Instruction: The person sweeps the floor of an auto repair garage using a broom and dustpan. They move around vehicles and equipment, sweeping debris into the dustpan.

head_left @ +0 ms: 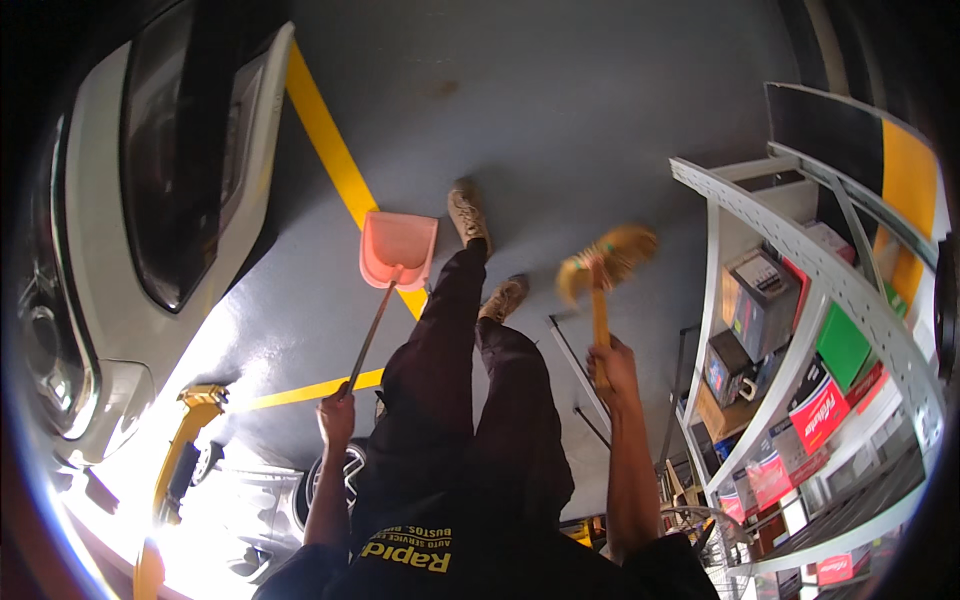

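Note:
My left hand (337, 415) is closed round the thin handle of a pink dustpan (398, 245), whose pan hangs over or rests on the yellow floor line; which of the two I cannot tell. Nothing can be made out in the pan. In my right hand (613, 366) is the yellow handle of a broom (612, 262). The broom's straw-coloured head points away from me and looks smeared by motion, to the right of my shoes. Both arms are spread apart, with my legs between them.
A white car (90, 230) stands close on the left. A metal shelf rack (810, 250) with boxes lines the right side. A yellow line (325, 130) crosses the grey floor (560, 110). A yellow post-like frame (180, 450) and another car (260, 500) are at the lower left.

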### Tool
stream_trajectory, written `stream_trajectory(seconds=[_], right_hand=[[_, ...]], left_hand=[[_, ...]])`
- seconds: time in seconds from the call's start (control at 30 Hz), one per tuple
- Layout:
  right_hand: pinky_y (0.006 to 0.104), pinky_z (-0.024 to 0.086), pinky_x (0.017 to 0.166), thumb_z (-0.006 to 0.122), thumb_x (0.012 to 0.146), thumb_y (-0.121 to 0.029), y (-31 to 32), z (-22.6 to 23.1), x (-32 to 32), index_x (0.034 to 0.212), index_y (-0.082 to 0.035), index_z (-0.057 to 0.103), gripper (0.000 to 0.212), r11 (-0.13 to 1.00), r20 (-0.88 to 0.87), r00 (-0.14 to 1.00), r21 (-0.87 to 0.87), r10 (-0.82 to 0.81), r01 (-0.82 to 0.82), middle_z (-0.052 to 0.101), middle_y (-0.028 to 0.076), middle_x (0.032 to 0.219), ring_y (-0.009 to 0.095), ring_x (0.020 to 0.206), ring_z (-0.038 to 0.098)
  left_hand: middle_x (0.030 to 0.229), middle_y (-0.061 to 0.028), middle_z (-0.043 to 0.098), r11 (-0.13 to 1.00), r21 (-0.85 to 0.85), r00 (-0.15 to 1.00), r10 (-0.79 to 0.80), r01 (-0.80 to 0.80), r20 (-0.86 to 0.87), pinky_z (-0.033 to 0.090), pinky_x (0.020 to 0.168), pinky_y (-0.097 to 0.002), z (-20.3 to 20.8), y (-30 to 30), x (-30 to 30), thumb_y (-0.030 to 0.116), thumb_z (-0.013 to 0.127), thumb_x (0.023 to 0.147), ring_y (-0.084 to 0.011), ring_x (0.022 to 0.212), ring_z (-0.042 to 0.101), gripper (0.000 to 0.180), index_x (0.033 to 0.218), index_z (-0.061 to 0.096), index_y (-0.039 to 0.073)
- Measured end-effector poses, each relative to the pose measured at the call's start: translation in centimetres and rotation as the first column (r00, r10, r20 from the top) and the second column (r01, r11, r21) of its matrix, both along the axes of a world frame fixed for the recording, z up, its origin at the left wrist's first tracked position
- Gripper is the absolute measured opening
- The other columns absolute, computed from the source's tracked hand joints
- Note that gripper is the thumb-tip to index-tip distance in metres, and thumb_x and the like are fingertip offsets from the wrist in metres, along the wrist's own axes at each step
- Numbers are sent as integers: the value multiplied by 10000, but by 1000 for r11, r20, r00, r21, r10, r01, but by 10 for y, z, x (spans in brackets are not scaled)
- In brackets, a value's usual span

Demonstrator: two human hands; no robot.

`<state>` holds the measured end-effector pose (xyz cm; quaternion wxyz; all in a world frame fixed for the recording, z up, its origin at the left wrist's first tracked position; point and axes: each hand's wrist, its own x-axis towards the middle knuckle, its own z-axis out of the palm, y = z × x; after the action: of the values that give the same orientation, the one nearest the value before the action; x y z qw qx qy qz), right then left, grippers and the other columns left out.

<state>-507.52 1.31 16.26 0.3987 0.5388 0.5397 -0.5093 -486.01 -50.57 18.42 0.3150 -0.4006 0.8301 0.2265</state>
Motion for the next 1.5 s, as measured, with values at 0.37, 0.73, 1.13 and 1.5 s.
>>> stream_trajectory(seconds=[0.37, 0.73, 1.13, 1.5], right_hand=[[254, 496, 461, 645, 943, -69, -294, -101, -297, 1018, -46, 518, 150, 826, -203, 939, -550, -277, 125, 580, 43, 758, 94, 562, 562], [248, 482, 454, 591, 1007, -74, -390, -51, -448, 1115, 7, 550, 141, 866, -503, 843, -492, -193, -95, 591, 57, 761, 102, 562, 577], [429, 586, 704, 684, 855, -122, -326, 134, -162, 1583, 16, 370, 805, 429, -532, 351, 26, 771, -903, 671, 299, 862, 346, 711, 730], [443, 603, 658, 690, 786, -114, -422, -66, -466, 963, 61, 759, 258, -152, -330, -199, 163, 923, -975, 745, 245, 827, 343, 715, 765]], left_hand=[[703, -300, 571, 992, 34, 986, 118, -123, 120, 485, 562, -404, 13, -35, -49, 158, 577, 870, -216, 528, 595, 414, 1224, 759, 43], [627, -247, 570, 965, 58, 965, 249, -255, 86, 458, 530, -400, 18, -9, -29, 169, 575, 882, -191, 495, 547, 413, 1223, 759, 27], [577, 50, 496, 641, 165, 661, 736, -749, 142, 401, 504, -280, 57, 52, -8, 237, 605, 916, -67, 520, 473, 440, 1289, 749, 50], [593, 13, 512, 593, 55, 595, 803, -804, 32, 385, 507, -325, 74, 104, -160, 210, 615, 957, -92, 543, 468, 373, 1211, 754, -24]])
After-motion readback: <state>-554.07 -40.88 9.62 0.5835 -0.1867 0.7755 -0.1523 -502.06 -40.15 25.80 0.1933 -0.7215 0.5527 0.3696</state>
